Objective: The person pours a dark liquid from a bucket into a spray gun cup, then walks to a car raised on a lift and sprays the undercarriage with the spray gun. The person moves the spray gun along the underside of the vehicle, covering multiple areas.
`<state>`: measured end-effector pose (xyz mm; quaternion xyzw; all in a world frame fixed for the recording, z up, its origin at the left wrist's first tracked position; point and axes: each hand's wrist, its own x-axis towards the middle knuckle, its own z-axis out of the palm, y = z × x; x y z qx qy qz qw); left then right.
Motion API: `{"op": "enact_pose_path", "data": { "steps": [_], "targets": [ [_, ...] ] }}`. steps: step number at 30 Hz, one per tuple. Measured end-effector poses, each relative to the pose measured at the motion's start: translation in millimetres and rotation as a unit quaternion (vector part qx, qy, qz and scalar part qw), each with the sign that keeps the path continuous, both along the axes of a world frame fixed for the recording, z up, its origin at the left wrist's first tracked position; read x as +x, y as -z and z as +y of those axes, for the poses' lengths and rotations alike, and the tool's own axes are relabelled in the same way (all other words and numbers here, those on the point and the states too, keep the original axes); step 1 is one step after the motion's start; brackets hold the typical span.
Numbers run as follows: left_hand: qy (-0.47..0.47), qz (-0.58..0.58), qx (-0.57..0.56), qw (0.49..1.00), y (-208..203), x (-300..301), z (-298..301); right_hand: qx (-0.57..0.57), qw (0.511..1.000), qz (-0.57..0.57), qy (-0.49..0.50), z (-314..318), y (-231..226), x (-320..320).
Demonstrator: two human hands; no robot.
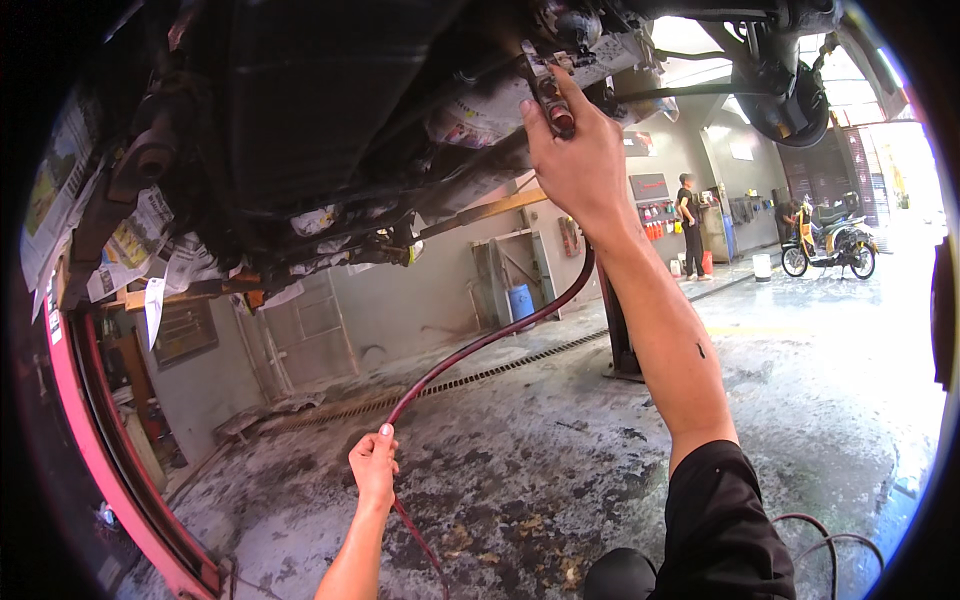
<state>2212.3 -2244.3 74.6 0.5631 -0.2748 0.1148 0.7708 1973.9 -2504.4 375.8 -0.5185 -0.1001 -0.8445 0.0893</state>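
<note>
Black cloth sleeve [722, 525] below right hand [588, 165] | metal tool [553, 108] gripped by that hand | tubular maroon hose [478, 344] gripped by left hand [374, 470]

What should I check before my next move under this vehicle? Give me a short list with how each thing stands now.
1. Tool gripped: ok, the right hand holds it up near the underside.
2. Hose held: ok, the left hand is closed around it.
3. Hose free of kinks: ok where visible, it curves smoothly between the hands.
4. Hose joined firmly to the tool: cannot tell, the right hand and forearm hide it.
5. Hands covered: not ok, both are bare.
6. Other person clear: ok, standing well back.
</note>
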Motion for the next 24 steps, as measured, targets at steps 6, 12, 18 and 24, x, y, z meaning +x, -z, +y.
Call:
{"op": "enact_pose_path", "data": {
  "steps": [6, 12, 18, 24],
  "targets": [
    [-0.034, 0.011, 0.011, 0.999, 9.3, 3.9, 18.8, 0.012, 0.991, 0.031, -0.127, -4.6, 15.8, 11.3],
    [-0.119, 0.012, 0.031, 0.992, 32.6, 6.2, 60.4, 0.012, 0.964, 0.007, -0.266, -14.9, 48.0, 47.8],
    [-0.179, 0.008, 0.047, 0.983, 49.6, 6.9, 93.6, 0.014, 0.941, 0.026, -0.338, -28.9, 72.1, 86.1],
    [-0.212, 0.039, 0.030, 0.976, 49.3, 6.6, 99.4, 0.002, 0.921, 0.032, -0.388, -41.4, 73.5, 115.5]
  ]
}}
